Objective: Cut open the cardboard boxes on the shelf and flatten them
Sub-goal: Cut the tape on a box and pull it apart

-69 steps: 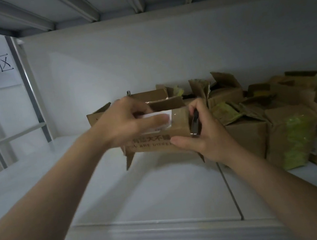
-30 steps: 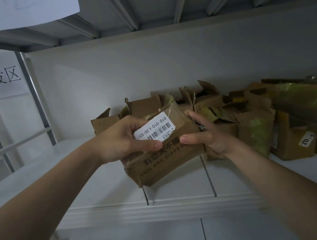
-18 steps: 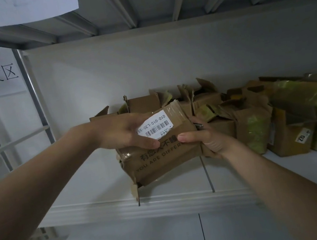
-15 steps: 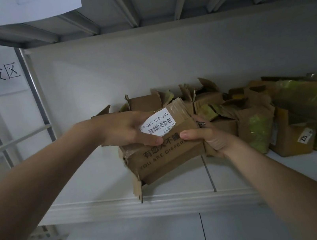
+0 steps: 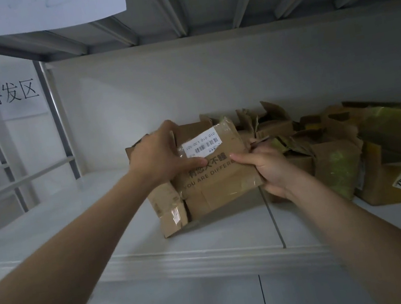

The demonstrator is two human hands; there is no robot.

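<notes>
The box [image 5: 215, 186] sits mid-frame, broad printed face toward the camera. Its long axis runs left to right and rises slightly to the right, and a loose flap hangs at its lower left, just over the shelf [image 5: 210, 255]. The left hand [image 5: 161, 158] grips the upper left corner, thumb on the face beside the label [image 5: 201, 144]. The right hand [image 5: 270, 167] grips the right edge, thumb on the print. With a hand at each end of the long axis, pressing the box flat or slitting its glossy tape looks equally within reach. Whether the right hand also holds a cutter, I cannot tell. Other boxes [image 5: 338, 166] crowd the right of the frame.
</notes>
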